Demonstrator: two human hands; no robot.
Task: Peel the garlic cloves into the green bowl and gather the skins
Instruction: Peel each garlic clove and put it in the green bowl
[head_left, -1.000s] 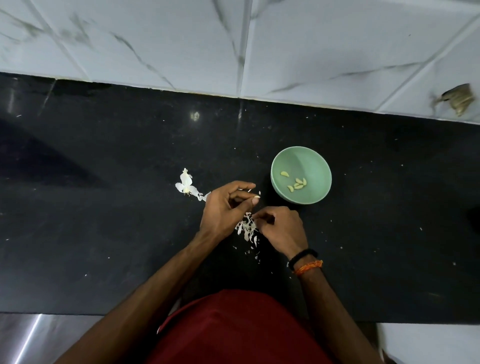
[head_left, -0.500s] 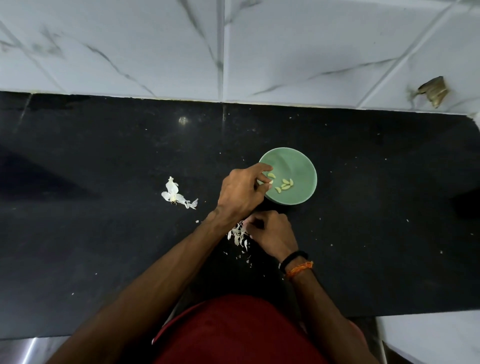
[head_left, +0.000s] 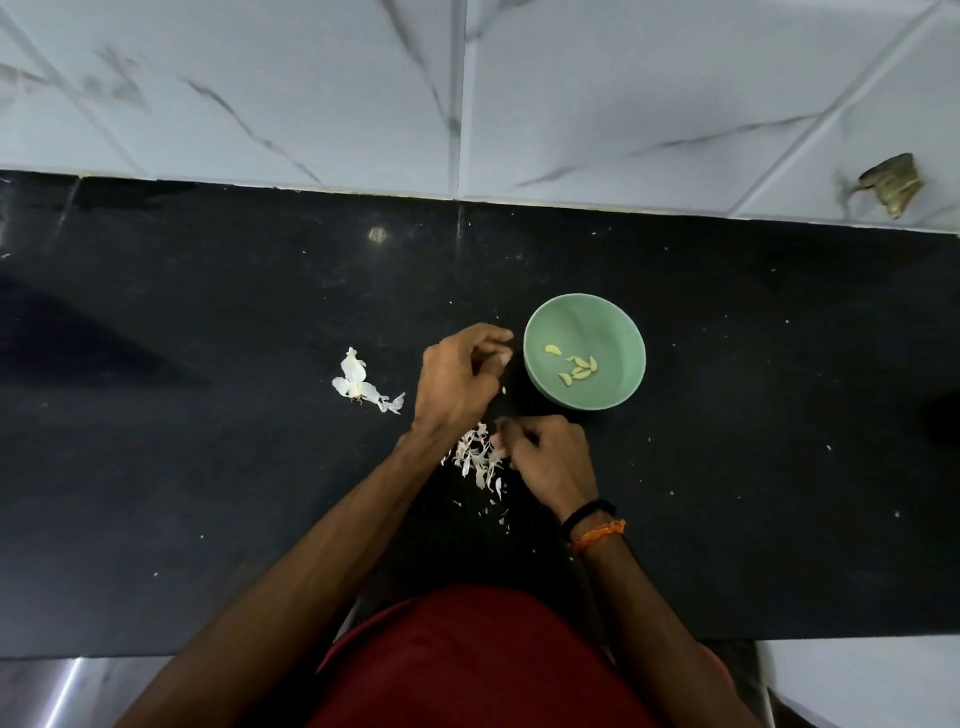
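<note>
- Your left hand has its fingers curled in together just beside the bowl; whether they pinch a clove or a scrap of skin is too small to tell.
- Your right hand is curled low on the counter, fingertips at the edge of the skins; they seem to pinch something small, but what it is cannot be made out.
- For the step in hand, judged as peeling or dropping a clove: keep your hands close to the bowl rim, so a bare clove falls inside and the papery skin falls on the pile.
- Pinch the skin at the tip and pull along the clove, not across it; the skin tears easily into flakes.
- The peeled cloves look pale yellow-green and lie in the bottom of the bowl, one a little apart from the rest.
- The skins are thin and white, heaped between your wrists, with stray flakes nearer you.
- A second, larger husk lies apart to the left and needs gathering too.
</note>
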